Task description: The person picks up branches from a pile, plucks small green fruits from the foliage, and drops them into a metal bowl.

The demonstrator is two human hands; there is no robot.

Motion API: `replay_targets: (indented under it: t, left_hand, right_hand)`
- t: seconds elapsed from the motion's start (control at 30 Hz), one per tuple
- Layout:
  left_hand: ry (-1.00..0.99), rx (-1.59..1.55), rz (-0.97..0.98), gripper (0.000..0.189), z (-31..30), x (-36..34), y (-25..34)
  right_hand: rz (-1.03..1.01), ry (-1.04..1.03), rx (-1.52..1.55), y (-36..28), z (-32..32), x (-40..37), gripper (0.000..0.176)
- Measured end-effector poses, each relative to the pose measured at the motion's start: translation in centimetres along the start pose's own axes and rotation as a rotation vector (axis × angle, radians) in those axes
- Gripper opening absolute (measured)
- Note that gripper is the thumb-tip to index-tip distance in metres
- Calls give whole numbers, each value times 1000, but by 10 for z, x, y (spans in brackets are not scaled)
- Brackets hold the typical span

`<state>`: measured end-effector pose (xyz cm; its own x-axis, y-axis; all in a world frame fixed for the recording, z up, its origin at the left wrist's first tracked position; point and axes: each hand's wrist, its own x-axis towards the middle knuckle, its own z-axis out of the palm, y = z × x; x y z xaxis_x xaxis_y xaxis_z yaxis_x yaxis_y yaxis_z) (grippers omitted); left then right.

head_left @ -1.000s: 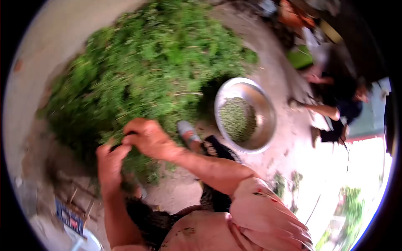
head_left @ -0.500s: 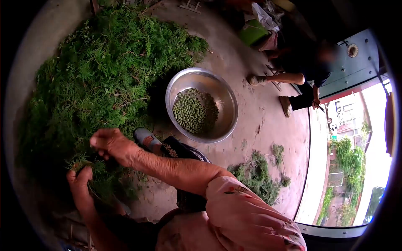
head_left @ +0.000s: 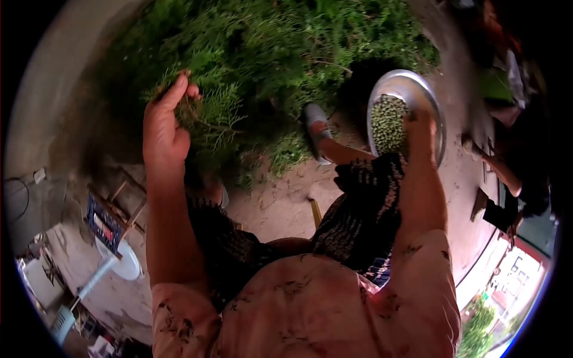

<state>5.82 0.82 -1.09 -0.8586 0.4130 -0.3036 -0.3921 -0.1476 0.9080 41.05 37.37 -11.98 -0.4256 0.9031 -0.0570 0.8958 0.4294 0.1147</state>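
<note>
My left hand (head_left: 168, 128) is closed on a green conifer sprig (head_left: 221, 113), its flat, scaly twigs fanning out to the right of the fingers. Behind the sprig spreads a large heap of cut conifer branches (head_left: 280, 53). My right hand (head_left: 422, 122) reaches over the metal basin (head_left: 412, 76) at the right, its fingers dark and smeared by motion. Small round green cones (head_left: 389, 122) lie in the bottom of the basin, beside that hand. Whether the right fingers hold anything, I cannot tell.
My grey shoe (head_left: 317, 122) rests on the floor between heap and basin. On the left stand a small wooden stool (head_left: 110, 218) and a pale blue long-handled dustpan (head_left: 122, 262). Another person's leg (head_left: 504, 170) shows at the right, near the doorway.
My right hand has moved from beside the left hand at the heap over to the basin. The left hand keeps hold of the sprig. The view has turned, so the basin appears farther right.
</note>
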Motion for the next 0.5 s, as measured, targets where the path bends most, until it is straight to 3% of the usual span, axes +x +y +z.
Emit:
replay_targets:
  t: [0.03, 0.07, 0.1, 0.17, 0.2, 0.27, 0.33, 0.37, 0.43, 0.5]
  left_hand:
    - [3, -70, -25, 19, -6, 0, -1]
    - [54, -48, -28, 19, -7, -2, 2]
    - [100, -31, -31, 18, -5, -3, 7]
    - [146, -50, -48, 18, -5, -1, 10]
    - [135, -41, -54, 17, -6, -2, 13]
    - [102, -15, -73, 16, -13, 1, 12]
    - [103, -54, -77, 16, -7, 1, 8]
    - [100, -91, -68, 16, -6, 2, 7]
    - [83, -96, -88, 21, -13, 8, 3]
    - [-3, -122, -104, 27, -14, 3, 1]
  right_hand:
    - [13, 116, -34, 40, 43, 14, 25]
    - [107, 179, 159, 55, 59, 11, 31]
    - [257, -14, 158, 48, 31, 0, 31]
    - [237, 199, 474, 54, 40, -3, 24]
    - [231, 191, 467, 56, 41, 5, 24]
    - [-30, -169, -115, 6, -3, 5, 37]
    - [111, -235, 1219, -22, 5, 8, 39]
    - [435, -266, 1699, -76, -24, 0, 39]
    - [-94, -504, 1550, -136, -48, -26, 38]
    - [-285, -724, 1473, -197, -80, -66, 46]
